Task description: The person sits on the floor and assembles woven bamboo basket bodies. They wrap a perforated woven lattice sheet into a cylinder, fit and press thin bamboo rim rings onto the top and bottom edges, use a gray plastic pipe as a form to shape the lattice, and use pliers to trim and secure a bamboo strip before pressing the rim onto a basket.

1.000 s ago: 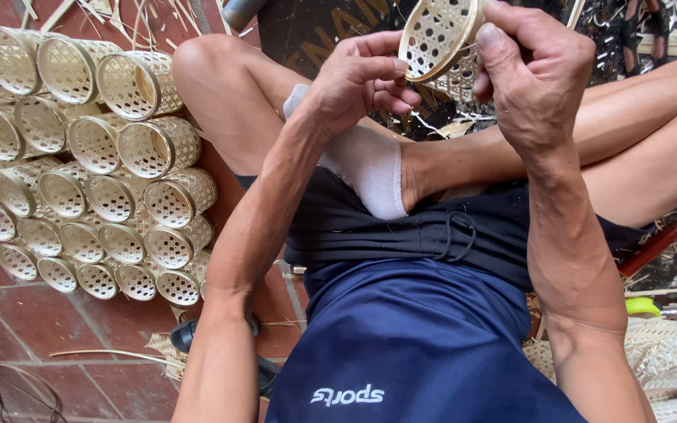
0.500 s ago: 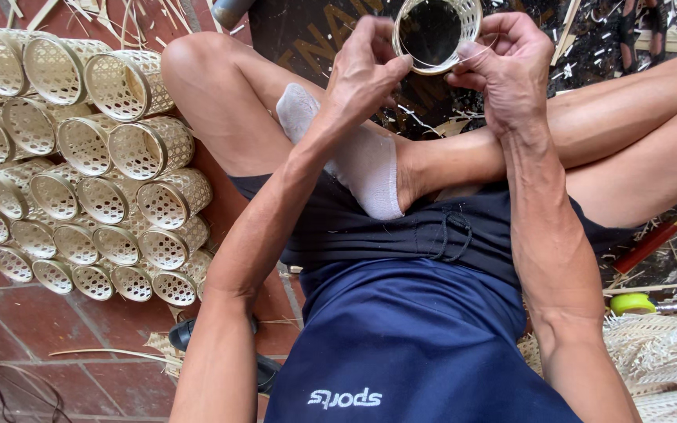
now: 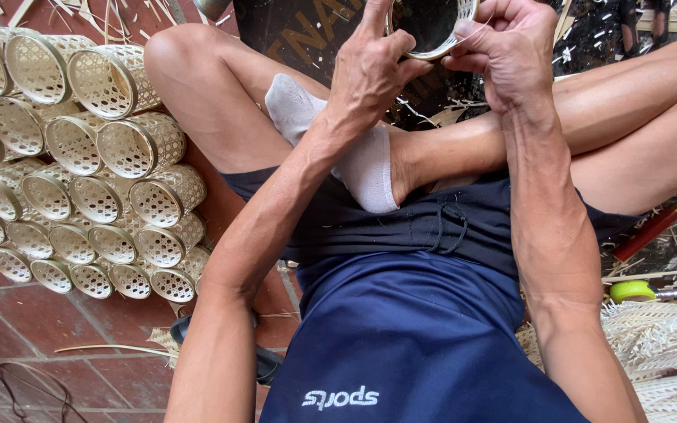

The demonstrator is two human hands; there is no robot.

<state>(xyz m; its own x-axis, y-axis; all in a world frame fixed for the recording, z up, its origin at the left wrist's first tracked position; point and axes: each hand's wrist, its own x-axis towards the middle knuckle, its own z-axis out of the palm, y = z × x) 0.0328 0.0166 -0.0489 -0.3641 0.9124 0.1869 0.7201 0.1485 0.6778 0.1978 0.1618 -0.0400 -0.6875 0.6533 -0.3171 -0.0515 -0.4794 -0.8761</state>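
The left hand [image 3: 374,66] and the right hand [image 3: 511,47] are both closed around the rim of a small woven basket [image 3: 432,27], held at the top edge of view above the crossed legs; its inside looks dark and empty. A thin strand near the right fingers could slip or snap if pulled hard, and the light rim could deform under the pinch. On the tiled floor [image 3: 9,329], stacked woven cylinders [image 3: 88,157] lie on their sides, all hollow
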